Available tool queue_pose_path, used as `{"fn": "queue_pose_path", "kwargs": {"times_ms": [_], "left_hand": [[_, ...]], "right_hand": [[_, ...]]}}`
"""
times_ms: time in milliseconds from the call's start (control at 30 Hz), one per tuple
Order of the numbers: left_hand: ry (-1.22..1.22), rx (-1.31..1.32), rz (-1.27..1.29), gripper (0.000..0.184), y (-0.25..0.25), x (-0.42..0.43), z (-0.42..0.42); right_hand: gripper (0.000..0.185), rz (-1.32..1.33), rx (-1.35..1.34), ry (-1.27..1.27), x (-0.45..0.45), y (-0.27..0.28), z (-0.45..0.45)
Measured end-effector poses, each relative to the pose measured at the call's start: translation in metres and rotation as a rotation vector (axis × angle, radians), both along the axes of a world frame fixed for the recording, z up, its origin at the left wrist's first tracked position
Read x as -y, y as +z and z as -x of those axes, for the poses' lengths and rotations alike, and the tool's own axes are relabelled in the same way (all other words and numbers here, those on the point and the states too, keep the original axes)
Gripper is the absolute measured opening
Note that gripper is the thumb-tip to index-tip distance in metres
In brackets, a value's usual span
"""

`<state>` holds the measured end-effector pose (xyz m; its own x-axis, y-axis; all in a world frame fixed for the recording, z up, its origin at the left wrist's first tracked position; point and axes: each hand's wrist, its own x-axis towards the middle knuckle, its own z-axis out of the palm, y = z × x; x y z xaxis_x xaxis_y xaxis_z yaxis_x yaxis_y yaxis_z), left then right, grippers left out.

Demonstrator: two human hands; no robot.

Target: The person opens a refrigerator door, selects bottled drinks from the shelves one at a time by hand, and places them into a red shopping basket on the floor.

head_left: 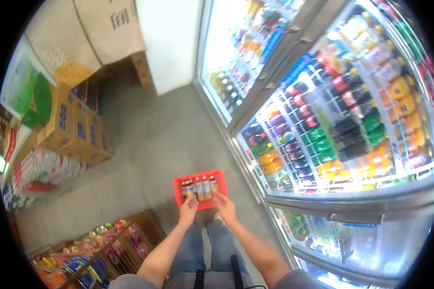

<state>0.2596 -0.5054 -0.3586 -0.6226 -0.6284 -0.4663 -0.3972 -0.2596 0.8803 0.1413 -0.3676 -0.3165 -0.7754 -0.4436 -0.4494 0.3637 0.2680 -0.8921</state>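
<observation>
A red basket [176,191] lies low in front of my legs, with several bottles [201,188] in a row inside it. The bottles have dark caps and pale labels. My left hand [188,210] is at the basket's near left edge, its fingers bent together. At the near right edge is my right hand [224,207], its fingers also curled in over the rim. What either set of fingertips grips, if anything, is too small to make out.
Glass-door fridges [270,207] full of drinks run along the right, one door [313,96] standing across their front. Cardboard boxes [77,125] and wrapped bottle packs [48,168] are at the left. A rack of packaged snacks [101,250] stands at the lower left. A curtain [106,29] hangs over a doorway.
</observation>
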Motion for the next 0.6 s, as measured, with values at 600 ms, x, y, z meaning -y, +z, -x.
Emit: {"fn": "queue_pose_path", "kwargs": {"times_ms": [600], "left_hand": [[-0.576, -0.625, -0.006, 0.034, 0.322, -0.129, 0.166]], "right_hand": [[0.041, 0.406, -0.540, -0.534, -0.207, 0.292, 0.119]]}}
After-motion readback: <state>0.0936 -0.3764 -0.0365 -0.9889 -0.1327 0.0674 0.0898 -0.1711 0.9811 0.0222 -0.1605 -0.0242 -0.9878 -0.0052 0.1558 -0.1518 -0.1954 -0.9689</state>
